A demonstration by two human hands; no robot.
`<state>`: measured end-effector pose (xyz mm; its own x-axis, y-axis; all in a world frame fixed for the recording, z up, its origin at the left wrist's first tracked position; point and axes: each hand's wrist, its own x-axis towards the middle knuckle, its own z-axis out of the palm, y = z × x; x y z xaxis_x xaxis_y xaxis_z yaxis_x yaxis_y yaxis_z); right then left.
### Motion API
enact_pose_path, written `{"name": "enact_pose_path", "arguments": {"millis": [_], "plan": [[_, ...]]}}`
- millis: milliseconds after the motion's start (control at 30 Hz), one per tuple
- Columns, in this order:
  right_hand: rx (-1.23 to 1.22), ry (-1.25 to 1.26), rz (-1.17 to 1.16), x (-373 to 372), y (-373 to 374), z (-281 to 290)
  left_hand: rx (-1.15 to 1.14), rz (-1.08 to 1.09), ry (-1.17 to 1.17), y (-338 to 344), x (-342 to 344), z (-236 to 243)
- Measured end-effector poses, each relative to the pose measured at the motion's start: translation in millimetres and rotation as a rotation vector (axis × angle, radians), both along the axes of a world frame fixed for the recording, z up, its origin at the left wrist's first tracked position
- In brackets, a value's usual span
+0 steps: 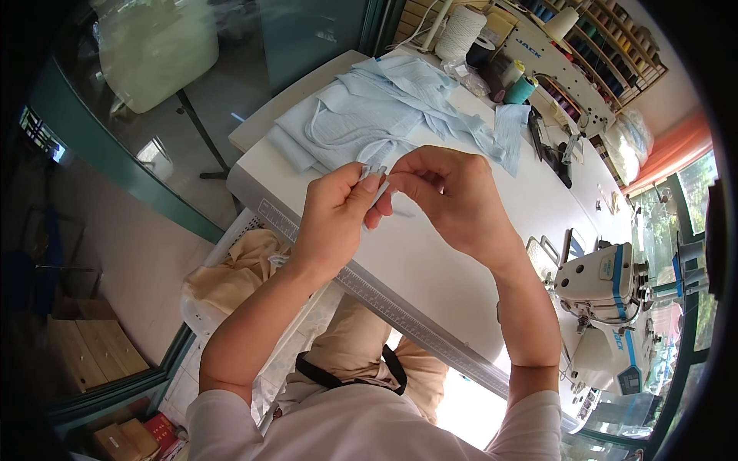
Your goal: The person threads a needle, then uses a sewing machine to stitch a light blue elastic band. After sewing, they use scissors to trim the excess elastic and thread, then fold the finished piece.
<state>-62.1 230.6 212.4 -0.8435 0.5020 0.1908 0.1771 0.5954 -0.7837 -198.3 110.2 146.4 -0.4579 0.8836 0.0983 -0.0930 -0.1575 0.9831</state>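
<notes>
My left hand (338, 215) is closed, thumb over fingers, on a light blue fabric strip (374, 170) held above the white sewing table. The fingers of my right hand (453, 196) pinch at the same strip from the other side, their tips meeting the left thumb. Just beyond both hands lies a loose pile of light blue fabric (361, 107), with a narrow strip curling across it. A small blue scrap (403, 215) rests on the tabletop under the hands. What sits exactly between the right fingertips is too small to make out.
A ruler strip (400, 307) runs along the front edge of the table (430, 284). Black scissors (547, 150) lie at the right, near thread spools (521, 90). A sewing machine (600, 284) stands at far right. Below left, a white basket (196, 315) holds beige cloth (242, 269).
</notes>
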Motion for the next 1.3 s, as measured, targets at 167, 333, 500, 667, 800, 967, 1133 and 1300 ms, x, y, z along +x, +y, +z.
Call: {"name": "enact_pose_path", "arguments": {"millis": [167, 333, 500, 667, 800, 967, 1133, 1300], "plan": [[0.012, 0.115, -0.020, 1, 1, -17, -0.016, -0.033, 0.053, 0, 3, -8], [-0.075, 0.036, -0.045, 3, -2, -19, -0.017, 0.000, 0.004, -5, 12, -9], [-0.092, 0.090, 0.008, 5, -3, -29, 0.029, 0.008, -0.090, -2, 5, -20], [-0.048, 0.100, -0.033, 7, 1, -36, -0.009, -0.050, -0.024, -2, 7, -19], [0.015, 0.079, -0.022, 7, 4, -42, -0.069, -0.093, 0.105, -4, 4, -22], [-0.107, 0.130, -0.007, 6, 7, -47, -0.126, -0.023, 0.153, -14, 7, -36], [0.110, -0.104, -0.212, 23, 31, -69, -0.048, 0.026, 0.034, -11, -5, -40], [0.400, -0.146, -0.149, 35, 8, -109, -0.003, 0.028, -0.032, -14, -3, -46]]}}
